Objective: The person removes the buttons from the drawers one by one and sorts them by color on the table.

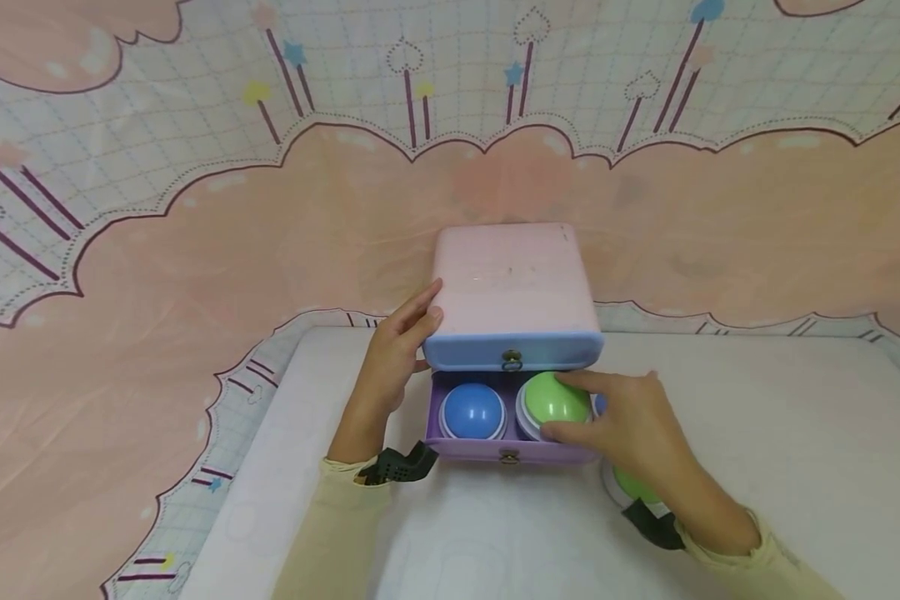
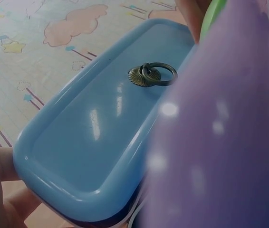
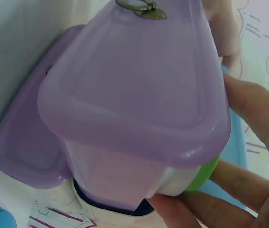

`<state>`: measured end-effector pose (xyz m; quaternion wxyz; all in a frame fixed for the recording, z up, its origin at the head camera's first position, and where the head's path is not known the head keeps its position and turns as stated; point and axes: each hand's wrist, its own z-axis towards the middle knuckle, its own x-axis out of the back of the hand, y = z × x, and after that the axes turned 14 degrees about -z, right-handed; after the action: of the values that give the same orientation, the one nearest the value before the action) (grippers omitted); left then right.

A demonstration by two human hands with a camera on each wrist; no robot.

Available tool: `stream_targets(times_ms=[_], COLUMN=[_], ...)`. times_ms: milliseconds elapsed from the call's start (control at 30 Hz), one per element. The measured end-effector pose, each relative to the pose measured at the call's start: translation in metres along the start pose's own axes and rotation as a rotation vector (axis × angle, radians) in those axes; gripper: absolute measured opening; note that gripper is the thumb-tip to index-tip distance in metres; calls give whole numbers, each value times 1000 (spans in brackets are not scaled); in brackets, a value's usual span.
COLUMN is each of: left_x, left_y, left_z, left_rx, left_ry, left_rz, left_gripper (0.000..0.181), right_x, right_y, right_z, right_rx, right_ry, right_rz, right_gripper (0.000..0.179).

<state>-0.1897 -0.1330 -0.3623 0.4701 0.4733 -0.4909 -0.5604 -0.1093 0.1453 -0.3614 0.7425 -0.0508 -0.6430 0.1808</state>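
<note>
A small chest has a pink top [image 1: 513, 275] and a blue upper drawer front [image 1: 465, 353] with a brass ring pull. Below it a purple drawer [image 1: 468, 451] is pulled out. Inside sits a round white piece with a blue dome [image 1: 473, 411], on the left. On the right, my right hand [image 1: 633, 421] pinches a matching green-domed piece [image 1: 555, 400] between thumb and fingers, at the drawer's right end. My left hand [image 1: 393, 354] rests its extended fingers against the chest's left side. The right wrist view shows the green dome [image 3: 203, 175] partly hidden behind the purple drawer front.
Right of the drawer, another green-domed piece [image 1: 633, 483] lies on the white table [image 1: 795, 417], partly behind my right wrist. A blue dome [image 1: 600, 404] shows beside my right hand. In the right wrist view, a second purple drawer front [image 3: 30, 128] stands past the pulled-out one.
</note>
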Motion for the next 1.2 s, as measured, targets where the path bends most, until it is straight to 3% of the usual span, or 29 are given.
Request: stream_targets(times_ms=[233,467,767,1200], left_x=[-1,0,0,0], left_y=[1,1,2,1], left_z=[0,1,-1,-2], left_rx=[2,-2,3,-8], left_ry=[-14,-11,-12,-6], left_rz=[-13,-16,-20,0], left_gripper=[49,49,49,50], right_x=[1,2,2,7], right_y=[-5,-7,5,26], right_z=[-7,-12,-16,-23], right_rx=[-49,-1,23,11], right_ry=[5,112,162,128], right_rz=[-5,-30,-61,-68], right_gripper=[66,65,59,64])
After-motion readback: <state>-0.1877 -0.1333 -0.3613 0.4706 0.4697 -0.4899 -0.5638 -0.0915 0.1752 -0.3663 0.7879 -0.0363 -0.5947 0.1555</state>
